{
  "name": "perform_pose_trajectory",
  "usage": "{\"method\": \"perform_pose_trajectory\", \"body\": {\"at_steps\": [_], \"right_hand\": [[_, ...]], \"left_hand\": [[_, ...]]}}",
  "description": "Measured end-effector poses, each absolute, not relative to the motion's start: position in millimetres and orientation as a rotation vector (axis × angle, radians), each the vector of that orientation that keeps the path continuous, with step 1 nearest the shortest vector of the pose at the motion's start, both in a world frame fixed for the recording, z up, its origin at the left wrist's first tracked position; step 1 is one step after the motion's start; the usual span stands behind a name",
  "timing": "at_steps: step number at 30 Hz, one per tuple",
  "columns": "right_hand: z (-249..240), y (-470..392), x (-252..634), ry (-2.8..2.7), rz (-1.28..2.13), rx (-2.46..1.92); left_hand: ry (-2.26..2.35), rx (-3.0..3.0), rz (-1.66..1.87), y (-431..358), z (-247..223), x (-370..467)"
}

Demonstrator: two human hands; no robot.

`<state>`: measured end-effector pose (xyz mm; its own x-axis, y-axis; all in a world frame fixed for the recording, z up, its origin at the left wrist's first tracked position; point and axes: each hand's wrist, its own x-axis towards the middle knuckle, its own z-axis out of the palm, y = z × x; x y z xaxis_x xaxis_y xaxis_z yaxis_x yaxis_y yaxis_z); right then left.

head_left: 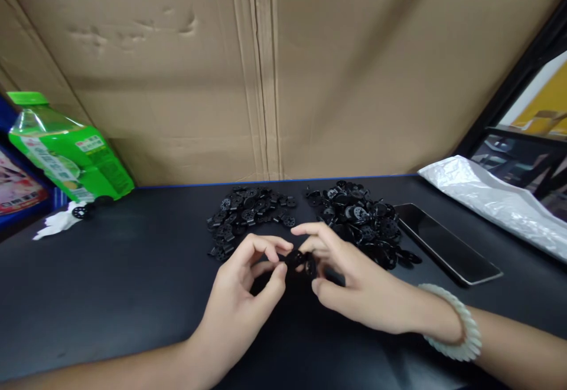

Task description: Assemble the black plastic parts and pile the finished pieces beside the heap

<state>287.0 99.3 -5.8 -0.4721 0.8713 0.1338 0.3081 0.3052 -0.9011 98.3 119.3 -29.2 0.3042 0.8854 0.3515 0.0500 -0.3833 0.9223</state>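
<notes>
A small black plastic part (309, 265) with a round piece at its right end is held between my two hands, above the dark table. My left hand (248, 289) pinches the part's left end between thumb and fingertips. Curled around the right end are the fingers of my right hand (354, 272), its index finger lifted and its thumb beside the part. Behind my left hand lies a pile of small black parts with perforated discs (248, 213). Another heap of black round pieces (363, 218) spreads behind my right hand. The part's finer details are blurred and partly covered by fingers.
A phone (447, 245) lies right of the heaps, near a silvery plastic bag (496, 195). At the left stand a green bottle (71, 148) and a blue container (18, 183), with a white tissue (59, 221) in front. A cardboard wall (186, 83) closes off the back.
</notes>
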Motion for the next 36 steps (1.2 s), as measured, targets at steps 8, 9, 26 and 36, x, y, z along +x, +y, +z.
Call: {"method": "perform_pose_trajectory", "body": {"at_steps": [8, 9, 26, 36], "right_hand": [[15.8, 133.5, 340.4, -1.992, -0.411, -1.591], [15.8, 134.8, 342.4, -1.99, -0.459, -1.586], [-33.3, 121.6, 285.6, -2.533, 0.201, -1.074], [-21.6, 106.7, 292.5, -2.093, 0.561, -1.079]], "left_hand": [[0.915, 1.687, 1.016, 123.0, -30.7, 98.8], [0.917, 1.689, 1.01, 122.9, -30.5, 99.0], [0.884, 1.666, 1.077, 120.6, -28.8, 98.2], [1.101, 2.13, 0.898, 121.2, -35.3, 100.2]]}}
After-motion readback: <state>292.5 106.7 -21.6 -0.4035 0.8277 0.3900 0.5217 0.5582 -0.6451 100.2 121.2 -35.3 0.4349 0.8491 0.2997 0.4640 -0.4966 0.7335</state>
